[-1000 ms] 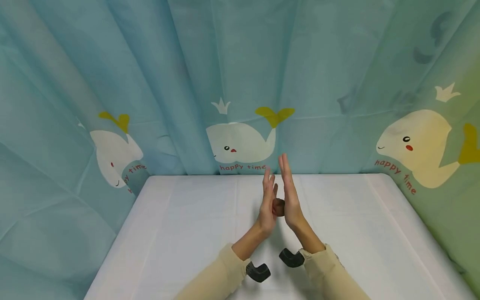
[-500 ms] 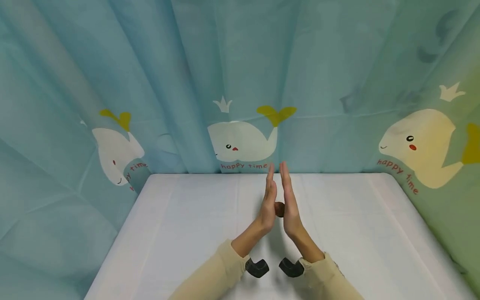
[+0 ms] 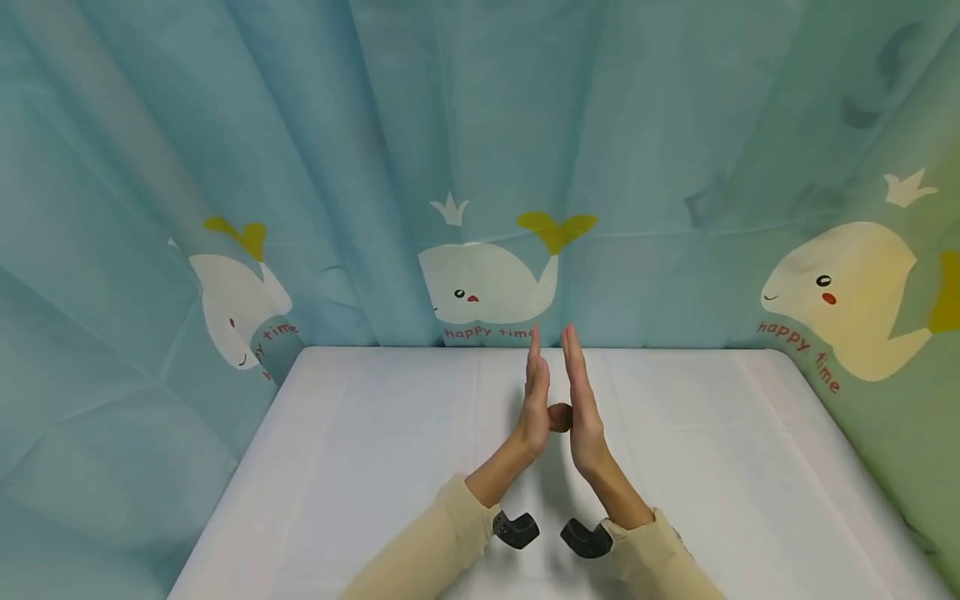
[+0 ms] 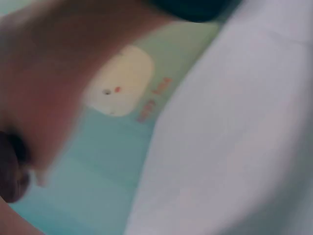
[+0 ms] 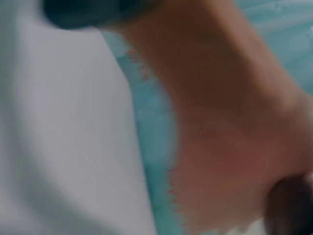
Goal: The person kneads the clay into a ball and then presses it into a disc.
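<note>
A small, dark brown, roundish ball (image 3: pixel 560 417) sits between the palms, above the table. My left hand (image 3: pixel 533 417) presses it from the left and my right hand (image 3: pixel 587 417) from the right. Both hands stand upright with straight fingers pointing away from me, palms facing each other, fingertips a little apart. Part of the ball is hidden by the hands. At the lower left of the left wrist view the ball (image 4: pixel 11 178) shows blurred beside a palm; the right wrist view has the ball (image 5: pixel 289 208) at its lower right edge.
Below the hands lies a white-covered table (image 3: pixel 390 450). A blue-green curtain (image 3: pixel 645 150) printed with white whales hangs behind it and along both sides. Black curved wrist mounts (image 3: pixel 516 530) stick out from the beige sleeves (image 3: pixel 431 542).
The hands have drawn level, the right fingertips coming slightly nearer to me. The left fingers, earlier spread, are now together. The ball stays between the palms, shifting only a little.
</note>
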Available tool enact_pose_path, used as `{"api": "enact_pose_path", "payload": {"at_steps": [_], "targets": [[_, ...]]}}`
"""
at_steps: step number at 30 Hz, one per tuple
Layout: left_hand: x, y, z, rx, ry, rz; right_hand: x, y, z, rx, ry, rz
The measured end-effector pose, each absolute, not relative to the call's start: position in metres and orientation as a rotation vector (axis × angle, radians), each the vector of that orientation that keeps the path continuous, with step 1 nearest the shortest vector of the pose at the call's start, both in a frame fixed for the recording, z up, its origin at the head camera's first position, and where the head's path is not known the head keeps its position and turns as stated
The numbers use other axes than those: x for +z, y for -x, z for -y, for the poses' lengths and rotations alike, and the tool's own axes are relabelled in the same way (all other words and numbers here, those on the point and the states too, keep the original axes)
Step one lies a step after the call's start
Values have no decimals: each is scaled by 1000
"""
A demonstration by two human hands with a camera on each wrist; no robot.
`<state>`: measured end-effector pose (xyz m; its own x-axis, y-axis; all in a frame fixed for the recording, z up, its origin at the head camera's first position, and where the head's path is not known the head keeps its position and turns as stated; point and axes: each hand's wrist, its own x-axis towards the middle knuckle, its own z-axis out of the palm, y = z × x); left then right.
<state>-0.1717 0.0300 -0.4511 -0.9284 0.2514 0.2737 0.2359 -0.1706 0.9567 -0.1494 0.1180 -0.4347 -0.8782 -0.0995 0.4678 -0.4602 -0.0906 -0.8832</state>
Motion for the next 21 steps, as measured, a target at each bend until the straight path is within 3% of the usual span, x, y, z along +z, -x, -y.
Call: {"api": "enact_pose_path", "payload": {"at_steps": [4,13,21], "targets": [[-458,162,-34,2324,-566,-1872,-428,158,-122,2007,-614,1960],[-425,169,-31,2434,-643,-1953,-449,150,-117,2181,-534,1922],[-440,173,-33,2377,-486,-1924,-423,141,-112,1947,-583,1987]]}}
